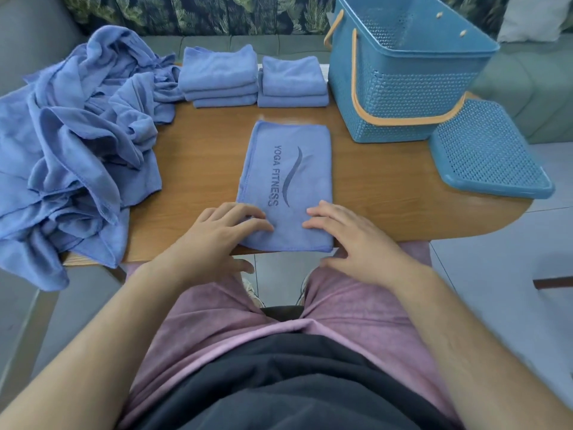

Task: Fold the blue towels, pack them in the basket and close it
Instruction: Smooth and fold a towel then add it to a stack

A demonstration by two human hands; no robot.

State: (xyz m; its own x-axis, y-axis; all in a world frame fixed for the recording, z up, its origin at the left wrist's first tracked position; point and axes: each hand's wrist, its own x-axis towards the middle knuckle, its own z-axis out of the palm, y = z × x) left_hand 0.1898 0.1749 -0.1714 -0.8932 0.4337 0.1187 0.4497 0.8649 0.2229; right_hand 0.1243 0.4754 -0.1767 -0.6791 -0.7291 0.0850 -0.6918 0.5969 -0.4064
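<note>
1. Wooden table [198, 169] with a rounded right end. There's a grey-green sofa [297, 41] right behind it and pale floor tiles [496, 274] around it.
2. The half-folded towel [288, 181], the one printed YOGA FITNESS, lies flat mid-table with its near end right at the front edge.
3. The left hand [217, 237] and right hand [350, 240] both rest on the towel's near end. Fingers are nearly straight and a bit spread, pressing down and gripping nothing.
4. A big crumpled pile of blue towels [77, 156] hogs the left side and spills over the left and front edges.
5. Two folded stacks sit along the back: the left stack [218, 77] and the right stack [293, 82].
6. The blue basket [400, 79] is back right, open, with its orange handles down. The lid [486, 150] lies just beside it, poking past the table's right edge.
7. There's bare wood on both sides of the flat towel.
</note>
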